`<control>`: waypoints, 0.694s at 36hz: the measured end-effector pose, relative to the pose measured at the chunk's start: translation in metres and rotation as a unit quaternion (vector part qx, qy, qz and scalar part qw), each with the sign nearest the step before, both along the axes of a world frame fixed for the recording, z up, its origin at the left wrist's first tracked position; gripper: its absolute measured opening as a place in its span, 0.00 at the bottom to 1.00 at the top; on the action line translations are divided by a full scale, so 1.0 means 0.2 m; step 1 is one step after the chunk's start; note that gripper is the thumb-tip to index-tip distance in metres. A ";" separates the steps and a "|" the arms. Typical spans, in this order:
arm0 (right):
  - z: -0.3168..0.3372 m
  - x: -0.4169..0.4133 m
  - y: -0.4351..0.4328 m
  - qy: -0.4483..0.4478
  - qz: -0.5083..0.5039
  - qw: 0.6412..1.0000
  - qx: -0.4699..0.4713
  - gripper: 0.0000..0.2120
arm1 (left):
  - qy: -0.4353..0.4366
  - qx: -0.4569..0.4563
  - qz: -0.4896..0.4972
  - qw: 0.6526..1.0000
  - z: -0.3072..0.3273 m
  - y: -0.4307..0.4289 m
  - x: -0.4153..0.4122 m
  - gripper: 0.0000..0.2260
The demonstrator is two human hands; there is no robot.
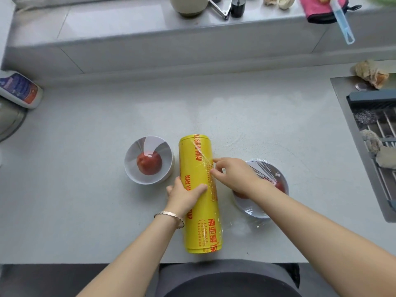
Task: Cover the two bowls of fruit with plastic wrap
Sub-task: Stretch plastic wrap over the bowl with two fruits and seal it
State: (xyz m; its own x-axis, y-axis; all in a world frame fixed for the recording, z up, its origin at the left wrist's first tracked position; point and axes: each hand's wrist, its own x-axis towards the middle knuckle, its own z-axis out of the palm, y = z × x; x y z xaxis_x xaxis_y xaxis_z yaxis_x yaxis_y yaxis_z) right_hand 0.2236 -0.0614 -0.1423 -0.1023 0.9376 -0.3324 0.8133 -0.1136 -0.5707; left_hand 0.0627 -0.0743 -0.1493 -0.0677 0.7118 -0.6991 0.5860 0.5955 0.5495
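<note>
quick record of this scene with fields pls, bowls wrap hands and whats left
left bowl: white, uncovered, one red fruit inside
right bowl: covered with film, second red fruit under it, partly hidden by the right arm
plastic wrap roll: yellow, lying on the counter between the bowls
left hand: grips the roll
right hand: pinches the film edge on the roll
left to do: cover the left bowl

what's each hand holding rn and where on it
Left hand grips the plastic wrap roll at its middle; right hand pinches the loose film edge on the roll's right side.
</note>
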 end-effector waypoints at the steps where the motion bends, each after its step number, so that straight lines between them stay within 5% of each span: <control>1: -0.01 -0.01 0.00 0.000 -0.004 1.000 -0.002 0.15 | -0.002 -0.006 -0.004 1.000 0.00 0.01 0.00 0.39; 6: -0.01 -0.01 -0.01 -0.003 -0.009 1.000 -0.002 0.13 | -0.009 0.053 0.033 0.998 -0.03 0.01 0.07 0.47; 11: -0.04 -0.01 0.00 -0.074 0.000 0.997 0.005 0.13 | -0.006 0.085 0.068 0.994 -0.04 0.01 0.11 0.40; 21: -0.02 -0.05 0.05 -0.049 -0.041 0.997 -0.049 0.19 | -0.052 0.082 0.081 0.992 -0.04 0.02 0.06 0.32; 25: -0.05 -0.01 0.08 -0.070 -0.069 0.993 -0.068 0.10 | -0.074 0.075 0.087 0.991 -0.04 0.02 0.04 0.28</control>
State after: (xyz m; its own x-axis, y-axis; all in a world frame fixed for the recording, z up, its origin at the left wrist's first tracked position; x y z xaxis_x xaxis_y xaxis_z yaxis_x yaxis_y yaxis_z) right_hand 0.2218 -0.0463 -0.1521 0.0793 0.8852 -0.4585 0.8551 -0.2968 -0.4252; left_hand 0.0706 -0.0704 -0.1571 -0.1037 0.7950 -0.5977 0.3888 0.5856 0.7113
